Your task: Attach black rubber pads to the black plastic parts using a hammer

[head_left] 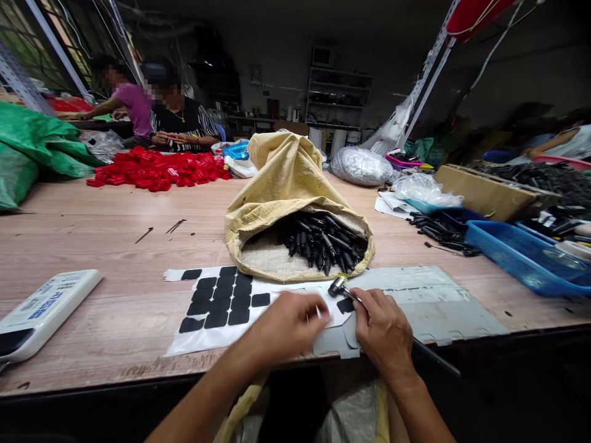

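Note:
My right hand (384,329) grips a small hammer (338,287) with a shiny metal head. Its dark handle passes under the palm and sticks out past the table's front edge. Just left of it hovers my left hand (293,323), fingers curled and smeared by motion, so I cannot tell if anything is between them. A white backing sheet (212,341) with several black rounded-square pads (224,292) lies beside the left hand. One black pad (344,306) shows below the hammer head, over a grey board (429,301). Behind stands a yellow sack (281,184), its mouth facing me, holding black pen-like parts (323,240).
A white box-shaped device (55,307) sits at left. Red pieces (157,169) are heaped farther back, near two people. To the right are a blue tray (521,258), black parts (443,231), and a cardboard box (484,191). Thin dark pins (175,226) lie mid-left.

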